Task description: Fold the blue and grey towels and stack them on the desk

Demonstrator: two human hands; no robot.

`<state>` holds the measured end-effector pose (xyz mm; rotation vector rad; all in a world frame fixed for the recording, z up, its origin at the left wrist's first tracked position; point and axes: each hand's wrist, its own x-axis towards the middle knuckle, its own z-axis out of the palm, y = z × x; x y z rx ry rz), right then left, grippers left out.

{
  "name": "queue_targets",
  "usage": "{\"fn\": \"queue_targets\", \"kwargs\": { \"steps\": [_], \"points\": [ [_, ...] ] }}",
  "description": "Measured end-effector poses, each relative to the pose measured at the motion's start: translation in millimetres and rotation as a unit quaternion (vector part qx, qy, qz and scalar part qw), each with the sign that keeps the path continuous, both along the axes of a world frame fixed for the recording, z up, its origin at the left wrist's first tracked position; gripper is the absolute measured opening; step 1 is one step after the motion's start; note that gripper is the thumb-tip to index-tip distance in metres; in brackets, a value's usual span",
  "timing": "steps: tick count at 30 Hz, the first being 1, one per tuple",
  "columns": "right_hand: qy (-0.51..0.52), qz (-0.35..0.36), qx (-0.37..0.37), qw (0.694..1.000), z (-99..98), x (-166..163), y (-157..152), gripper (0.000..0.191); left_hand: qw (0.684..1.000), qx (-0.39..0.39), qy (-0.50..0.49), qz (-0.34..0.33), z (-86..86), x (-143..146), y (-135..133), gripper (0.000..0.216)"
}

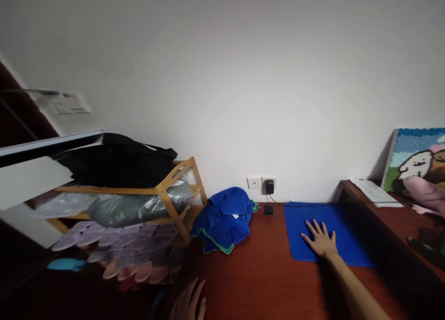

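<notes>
Here's my flat blue cloth [347,229], lying on the red-brown desk [264,273], and my right hand [321,243] is palm down on it, fingers fanned wide, gripping nothing. Over at the bottom edge, my left hand [189,304] is partly cut off, fingers loosely extended, no hold visible; desk contact, I can't tell. Between them, farther back, a crumpled blue bundle [225,218]; farther left, a wooden rack [167,202] with slippers [135,239].

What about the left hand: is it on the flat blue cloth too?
No, the left hand is apart from the flat blue cloth; only the right hand is on it.
</notes>
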<state>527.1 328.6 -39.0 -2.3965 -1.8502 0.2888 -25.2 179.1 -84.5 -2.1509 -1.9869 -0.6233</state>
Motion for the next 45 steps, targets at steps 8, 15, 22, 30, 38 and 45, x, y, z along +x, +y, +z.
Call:
{"fn": "queue_targets", "kwargs": {
  "steps": [8, 15, 22, 30, 38, 45],
  "points": [
    [0.140, 0.167, 0.118, 0.969, 49.6, -114.9, -20.0, 0.036, 0.999, -0.038, -0.024, 0.028, 10.6, 12.6, -11.3, 0.049],
    [0.180, 0.267, 0.138, 0.937, 109.7, -248.5, 39.0, 0.031, 0.998, -0.042, -0.016, 0.037, 7.2, 15.2, -14.6, 0.050],
    [0.145, 0.264, 0.105, 0.948, 127.3, -321.5, 77.2, 0.025, 0.999, -0.042, -0.004, 0.025, -17.1, 5.2, -10.4, 0.052],
    [0.186, 0.207, 0.148, 0.949, 158.4, -340.3, 82.7, 0.026, 0.999, -0.023, -0.009, 0.036, -17.3, 11.5, -15.9, 0.053],
    [0.259, 0.229, 0.475, 0.809, 370.5, -284.7, 39.9, 0.048, 0.998, -0.038, -0.007, 0.045, 7.2, 19.4, -17.3, 0.051],
    [0.083, 0.381, 0.407, 0.826, 462.0, -211.3, -82.3, 0.030, 0.995, -0.076, -0.059, 0.033, 42.7, 29.5, -20.2, 0.054]
  ]
}}
